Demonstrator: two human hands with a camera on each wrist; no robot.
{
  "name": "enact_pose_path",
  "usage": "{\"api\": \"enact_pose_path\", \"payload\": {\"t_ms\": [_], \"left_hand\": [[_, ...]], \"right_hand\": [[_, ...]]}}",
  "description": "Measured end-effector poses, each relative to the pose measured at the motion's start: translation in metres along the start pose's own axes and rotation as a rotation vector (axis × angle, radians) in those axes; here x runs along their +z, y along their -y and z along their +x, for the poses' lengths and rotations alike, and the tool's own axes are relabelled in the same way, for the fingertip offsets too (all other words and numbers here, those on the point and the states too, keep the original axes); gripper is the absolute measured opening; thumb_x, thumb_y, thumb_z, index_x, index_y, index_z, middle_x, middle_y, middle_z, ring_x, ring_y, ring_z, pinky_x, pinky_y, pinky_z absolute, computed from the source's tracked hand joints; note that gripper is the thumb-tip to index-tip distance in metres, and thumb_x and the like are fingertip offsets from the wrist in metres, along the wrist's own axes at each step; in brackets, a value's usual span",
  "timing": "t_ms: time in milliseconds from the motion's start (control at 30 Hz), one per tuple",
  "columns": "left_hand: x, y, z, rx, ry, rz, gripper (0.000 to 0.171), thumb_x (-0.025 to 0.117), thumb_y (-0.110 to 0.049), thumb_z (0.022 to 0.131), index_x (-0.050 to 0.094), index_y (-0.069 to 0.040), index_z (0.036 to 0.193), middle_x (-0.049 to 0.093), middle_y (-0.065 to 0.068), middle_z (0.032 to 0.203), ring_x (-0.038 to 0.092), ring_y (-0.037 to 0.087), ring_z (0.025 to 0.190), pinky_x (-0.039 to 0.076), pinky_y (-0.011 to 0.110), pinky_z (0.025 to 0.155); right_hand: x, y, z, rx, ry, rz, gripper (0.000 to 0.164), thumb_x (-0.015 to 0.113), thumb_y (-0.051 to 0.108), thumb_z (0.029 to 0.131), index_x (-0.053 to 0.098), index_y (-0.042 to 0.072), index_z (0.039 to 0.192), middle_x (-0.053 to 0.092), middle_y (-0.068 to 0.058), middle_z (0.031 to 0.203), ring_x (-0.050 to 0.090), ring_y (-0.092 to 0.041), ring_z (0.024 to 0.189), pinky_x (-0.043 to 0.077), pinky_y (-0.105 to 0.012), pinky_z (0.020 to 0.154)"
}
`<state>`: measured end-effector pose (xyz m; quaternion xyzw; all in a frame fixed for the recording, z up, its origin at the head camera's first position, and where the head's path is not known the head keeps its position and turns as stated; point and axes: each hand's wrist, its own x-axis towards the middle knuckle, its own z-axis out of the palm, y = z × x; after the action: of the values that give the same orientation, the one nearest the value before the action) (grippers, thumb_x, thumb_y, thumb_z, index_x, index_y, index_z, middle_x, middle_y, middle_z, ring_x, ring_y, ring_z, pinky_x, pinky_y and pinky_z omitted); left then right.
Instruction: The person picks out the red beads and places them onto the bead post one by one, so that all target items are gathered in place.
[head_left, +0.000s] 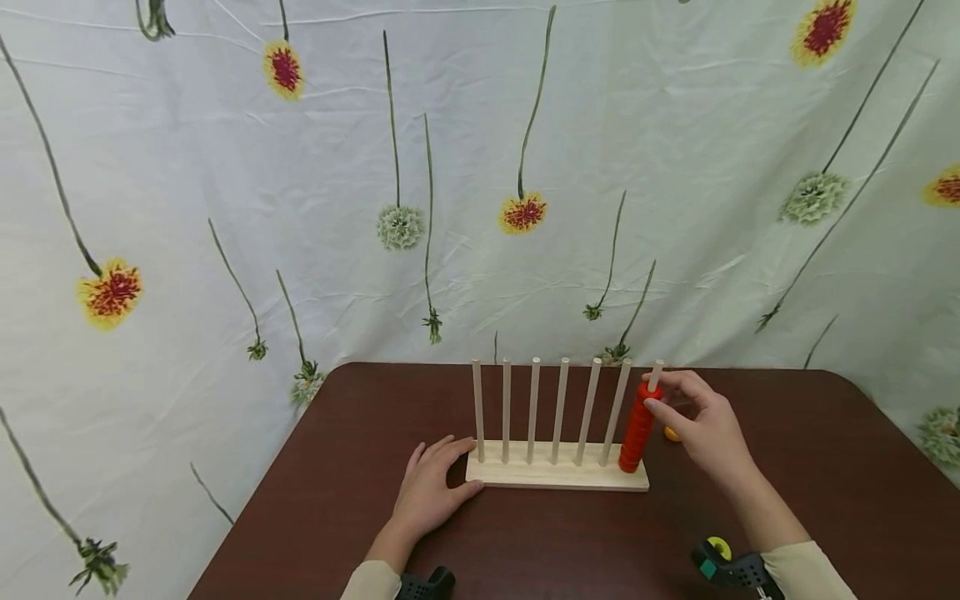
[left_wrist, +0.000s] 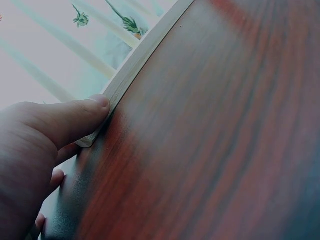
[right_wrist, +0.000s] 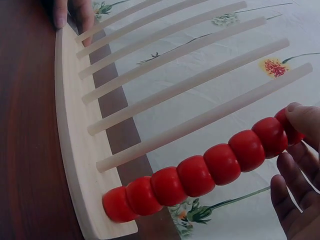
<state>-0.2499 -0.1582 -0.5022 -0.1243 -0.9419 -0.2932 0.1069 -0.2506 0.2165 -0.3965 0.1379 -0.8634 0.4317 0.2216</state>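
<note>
A pale wooden rack stands on the table, with a flat base [head_left: 555, 477] and a row of upright pegs [head_left: 561, 408]. Several red beads [head_left: 636, 433] are stacked on its rightmost peg, whose tip shows above them. My right hand [head_left: 708, 425] pinches the topmost red bead [right_wrist: 290, 127] between thumb and fingers, high on that peg. The other pegs carry no beads. At the opposite end, my left hand [head_left: 429, 492] grips the base, its thumb [left_wrist: 82, 117] against the front edge and its other fingers behind.
The dark brown table [head_left: 555, 542] reaches back to a flower-printed cloth [head_left: 337, 167]. An orange-yellow piece [head_left: 671, 434] lies behind my right hand, partly hidden. A yellow ring-like piece [head_left: 720, 547] shows beside the right wrist camera [head_left: 738, 571].
</note>
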Motion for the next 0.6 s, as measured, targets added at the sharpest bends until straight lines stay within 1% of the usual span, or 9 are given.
{"api": "enact_pose_path", "payload": {"t_ms": [100, 200, 333, 433, 500, 567, 600], "left_hand": [[-0.001, 0.001, 0.0, 0.001, 0.002, 0.002, 0.058, 0.08, -0.039, 0.084, 0.062, -0.023, 0.137, 0.061, -0.004, 0.141, 0.046, 0.026, 0.143, 0.019, 0.06, 0.123], [-0.002, 0.002, 0.0, -0.002, 0.006, 0.004, 0.058, 0.08, -0.039, 0.084, 0.062, -0.023, 0.137, 0.061, -0.003, 0.142, 0.045, 0.026, 0.143, 0.019, 0.06, 0.123], [-0.003, 0.003, 0.0, -0.011, 0.009, -0.001, 0.058, 0.08, -0.038, 0.084, 0.062, -0.023, 0.137, 0.061, -0.002, 0.142, 0.045, 0.026, 0.143, 0.019, 0.061, 0.123], [-0.002, 0.004, 0.0, -0.012, 0.013, -0.004, 0.058, 0.079, -0.038, 0.085, 0.061, -0.023, 0.138, 0.061, -0.002, 0.142, 0.045, 0.026, 0.144, 0.019, 0.061, 0.123], [-0.002, 0.004, 0.001, -0.011, 0.017, -0.006, 0.058, 0.079, -0.038, 0.085, 0.061, -0.023, 0.138, 0.06, -0.003, 0.143, 0.044, 0.026, 0.144, 0.018, 0.061, 0.123], [-0.001, 0.004, 0.001, -0.012, 0.021, -0.008, 0.058, 0.079, -0.039, 0.085, 0.061, -0.023, 0.138, 0.06, -0.003, 0.143, 0.044, 0.026, 0.144, 0.018, 0.061, 0.123], [-0.001, 0.003, 0.001, -0.012, 0.022, -0.011, 0.058, 0.079, -0.039, 0.084, 0.061, -0.023, 0.138, 0.06, -0.003, 0.142, 0.044, 0.026, 0.144, 0.018, 0.061, 0.123]], "right_hand": [[0.003, -0.001, -0.002, 0.004, -0.017, -0.001, 0.03, 0.07, 0.017, 0.095, 0.068, 0.011, 0.124, 0.062, 0.006, 0.111, 0.053, 0.005, 0.089, 0.049, -0.013, 0.076], [0.006, 0.0, -0.005, -0.002, -0.04, -0.004, 0.03, 0.07, 0.014, 0.094, 0.069, 0.01, 0.124, 0.063, 0.002, 0.111, 0.053, 0.007, 0.088, 0.051, -0.014, 0.075], [0.01, 0.002, -0.007, -0.017, -0.063, -0.016, 0.031, 0.071, 0.012, 0.093, 0.068, 0.009, 0.124, 0.064, -0.005, 0.11, 0.053, 0.008, 0.086, 0.053, -0.017, 0.07], [0.011, 0.001, -0.01, -0.014, -0.078, -0.014, 0.034, 0.07, 0.011, 0.094, 0.067, 0.01, 0.128, 0.064, -0.006, 0.112, 0.052, 0.01, 0.087, 0.052, -0.014, 0.069], [0.011, 0.0, -0.013, -0.005, -0.091, -0.018, 0.036, 0.069, 0.011, 0.094, 0.065, 0.01, 0.131, 0.064, -0.006, 0.112, 0.052, 0.012, 0.088, 0.05, -0.01, 0.072], [0.011, -0.001, -0.016, 0.009, -0.104, -0.037, 0.038, 0.069, 0.012, 0.095, 0.064, 0.011, 0.133, 0.064, -0.005, 0.111, 0.052, 0.012, 0.087, 0.047, -0.007, 0.073], [0.01, -0.002, -0.018, 0.015, -0.111, -0.054, 0.038, 0.068, 0.013, 0.095, 0.064, 0.012, 0.133, 0.064, -0.005, 0.11, 0.052, 0.01, 0.086, 0.047, -0.008, 0.071]]}}
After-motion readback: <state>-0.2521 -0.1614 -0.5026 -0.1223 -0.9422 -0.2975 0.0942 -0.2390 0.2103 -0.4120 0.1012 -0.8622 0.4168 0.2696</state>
